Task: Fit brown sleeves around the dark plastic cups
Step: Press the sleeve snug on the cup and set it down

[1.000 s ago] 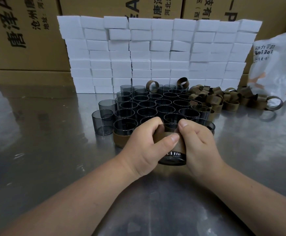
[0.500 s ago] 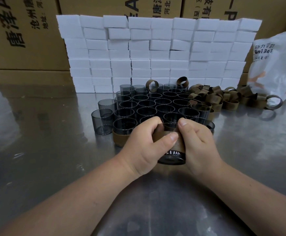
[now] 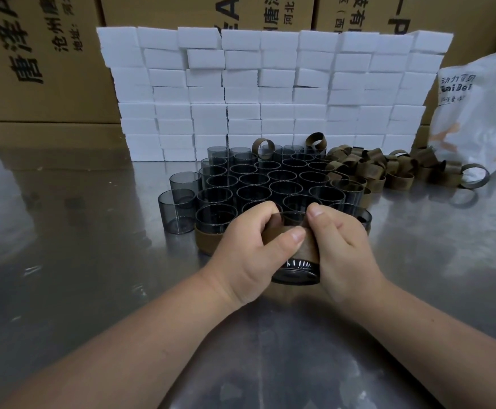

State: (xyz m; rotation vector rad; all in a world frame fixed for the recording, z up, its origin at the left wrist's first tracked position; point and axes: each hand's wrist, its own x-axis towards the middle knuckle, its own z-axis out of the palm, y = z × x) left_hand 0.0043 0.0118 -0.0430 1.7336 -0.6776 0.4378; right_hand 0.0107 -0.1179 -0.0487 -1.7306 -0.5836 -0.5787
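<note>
A dark plastic cup (image 3: 296,273) is held between both hands above the metal table, its base tilted toward me. A brown sleeve (image 3: 304,247) wraps its middle. My left hand (image 3: 249,255) grips the cup and sleeve from the left, thumb lying across the sleeve. My right hand (image 3: 341,249) grips them from the right, thumb at the cup's rim. Behind stands a cluster of several bare dark cups (image 3: 270,184). One cup with a sleeve on it (image 3: 208,237) stands at the cluster's front left. A pile of loose brown sleeves (image 3: 388,169) lies at the right.
A wall of stacked white foam blocks (image 3: 270,90) stands behind the cups, with cardboard boxes (image 3: 40,63) behind it. A white plastic bag (image 3: 482,113) sits at the far right. The steel table (image 3: 78,276) reflects light.
The sleeve has slid a little further along the cup, and both hands have shifted slightly on it. Nothing else moved.
</note>
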